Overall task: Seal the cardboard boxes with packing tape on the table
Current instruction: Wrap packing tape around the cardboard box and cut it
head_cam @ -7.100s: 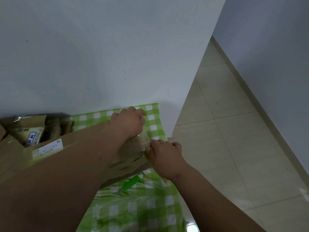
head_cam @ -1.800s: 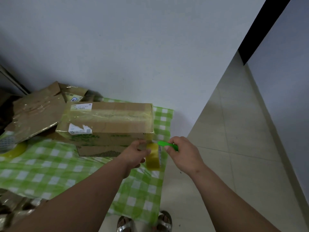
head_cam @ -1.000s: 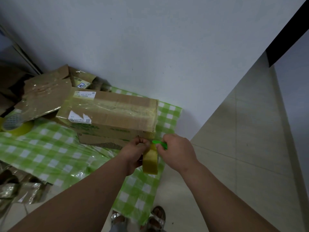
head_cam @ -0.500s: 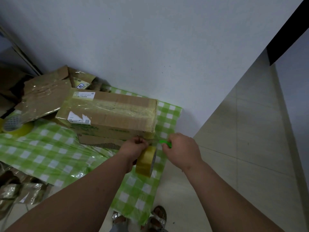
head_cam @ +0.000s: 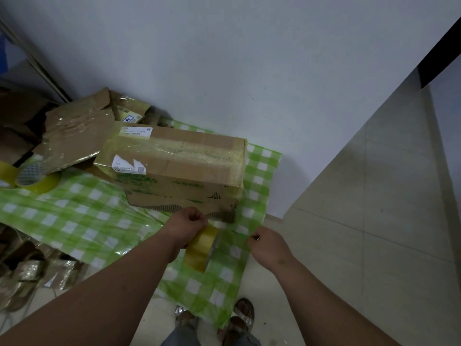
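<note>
A long cardboard box [head_cam: 179,158] lies on the table with yellowish tape along its top seam and over its right end. Just in front of its near right corner, my left hand [head_cam: 185,227] grips a yellow roll of packing tape [head_cam: 201,247], which stands on edge and hangs below my fist. My right hand [head_cam: 269,245] is a hand's width to the right of the roll, its fingers curled round a small green cutter [head_cam: 240,236]. Only a blurred green bit of the cutter shows against the cloth.
A green-and-white checked cloth [head_cam: 74,221] covers the table. A second tape roll [head_cam: 37,182] lies at the left edge, beside flattened, taped cardboard [head_cam: 74,136]. The white wall stands close behind. Tiled floor [head_cam: 361,221] opens to the right. My sandalled feet [head_cam: 243,313] stand below the table corner.
My right hand with the cutter has drawn away to the right of the roll. My left hand has lowered the roll a little, away from the box's corner.
</note>
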Motion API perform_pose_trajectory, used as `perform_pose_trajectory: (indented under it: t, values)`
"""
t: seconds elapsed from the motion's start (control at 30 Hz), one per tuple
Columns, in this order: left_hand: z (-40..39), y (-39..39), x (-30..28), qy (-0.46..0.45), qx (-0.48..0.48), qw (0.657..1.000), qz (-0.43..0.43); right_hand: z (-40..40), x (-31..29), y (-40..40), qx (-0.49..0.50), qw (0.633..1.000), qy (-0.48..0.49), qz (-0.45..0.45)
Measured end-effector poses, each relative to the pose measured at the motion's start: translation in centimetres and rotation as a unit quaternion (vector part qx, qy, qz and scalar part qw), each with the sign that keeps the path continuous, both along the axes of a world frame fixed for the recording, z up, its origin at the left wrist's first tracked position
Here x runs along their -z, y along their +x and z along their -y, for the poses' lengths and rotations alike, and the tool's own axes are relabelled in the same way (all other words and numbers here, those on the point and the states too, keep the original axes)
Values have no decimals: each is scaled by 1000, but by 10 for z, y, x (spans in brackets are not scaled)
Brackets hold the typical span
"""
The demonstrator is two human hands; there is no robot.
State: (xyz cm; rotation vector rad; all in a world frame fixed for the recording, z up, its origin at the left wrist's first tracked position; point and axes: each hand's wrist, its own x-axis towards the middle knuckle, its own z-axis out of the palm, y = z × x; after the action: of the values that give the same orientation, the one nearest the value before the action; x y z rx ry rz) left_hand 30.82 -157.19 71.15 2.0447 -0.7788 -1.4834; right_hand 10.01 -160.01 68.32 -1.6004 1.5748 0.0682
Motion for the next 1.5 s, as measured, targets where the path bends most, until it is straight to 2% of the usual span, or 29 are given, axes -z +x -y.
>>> perform_pose_trajectory:
  t: [0.23, 0.37, 0.43, 0.47, 0.53, 0.6, 0.67, 0.77, 0.9, 1.03, 1.1, 1.13, 1.17, 1.23, 1.3, 1.33, 1.37, 1.43, 1.5]
  values:
    - [-17, 20, 4, -46, 18, 997, 65, -7, 31, 42, -53, 998, 19, -23]
    - [-22, 28, 6, -45, 15, 996, 73, -7, 35, 57, -130, 985, 43, -104]
    - [-23, 29, 7, -45, 15, 996, 72, -9, 29, 61, -130, 982, 18, -134]
    - [-23, 29, 6, -44, 16, 996, 71, -9, 26, 62, -104, 988, 4, -114]
    - [-22, 28, 4, -45, 12, 997, 63, -10, 16, 65, 33, 999, 21, 32]
    - [-20, 26, 1, -45, 7, 998, 50, -12, 3, 71, 174, 960, 86, 201]
    - [-18, 23, -3, -43, 6, 998, 38, -14, -8, 75, 213, 932, 121, 268]
    - [-13, 18, -10, -39, -3, 999, 14, -18, -18, 77, 246, 908, 132, 313]
    - [-7, 6, -18, -26, 0, 1000, -5, -15, -22, 70, 274, 909, 91, 302]
    - [1, -12, -33, -17, 21, 998, -59, -12, -24, 55, 322, 882, 96, 329]
    - [5, -17, -40, -12, 51, 998, -34, -10, -26, 44, 342, 870, 97, 342]
    - [7, -18, -42, -26, 84, 996, 28, -8, -28, 37, 352, 863, 97, 348]
    - [9, -17, -43, -62, 130, 981, 132, -7, -30, 30, 358, 860, 98, 350]
    - [12, -15, -41, -201, 170, 902, 342, -4, -34, 17, 348, 872, 86, 332]
    - [16, -14, -43, -332, 177, 815, 441, -3, -37, 8, 321, 896, 49, 305]
    - [20, -16, -44, -369, 176, 784, 468, -3, -39, 7, 307, 904, 28, 295]
    - [25, -17, -44, -378, 183, 767, 485, -3, -41, 7, 291, 912, 8, 289]
    - [37, -22, -47, -339, 243, 773, 478, -4, -45, 9, 259, 924, -37, 280]
    - [48, -23, -47, -261, 312, 781, 474, -3, -47, 11, 231, 928, -89, 278]
